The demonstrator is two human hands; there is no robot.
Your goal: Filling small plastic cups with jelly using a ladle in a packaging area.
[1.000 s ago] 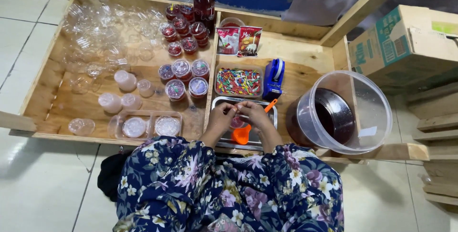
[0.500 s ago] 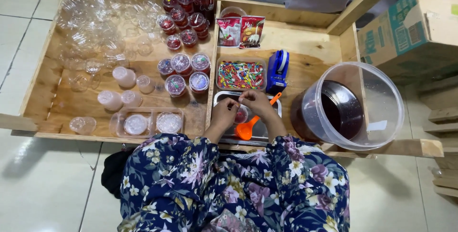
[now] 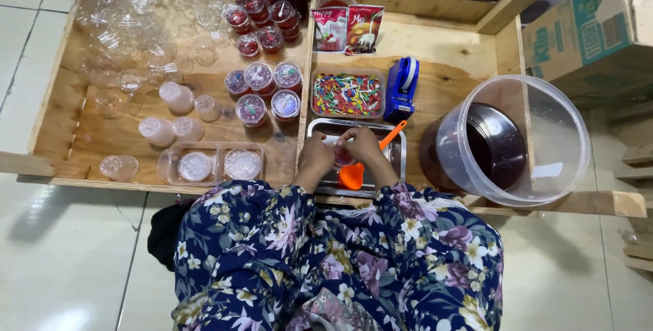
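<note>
Left hand (image 3: 317, 153) and right hand (image 3: 362, 144) pinch a small red cup (image 3: 341, 156), apparently; orange spoon (image 3: 354, 173) just below the fingers.

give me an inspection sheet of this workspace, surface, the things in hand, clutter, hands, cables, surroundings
Surface: wooden tray table, two compartments.
Things in hand: small red-filled cup over a metal tray; orange scoop in the tray.
Clutter: filled cups, empty clear cups, coloured picks, blue tape dispenser, large tub of dark liquid.
Hands: left hand and right hand both on the cup.
Cables: nothing seen.
Surroundings: tiled floor, cardboard box.
</note>
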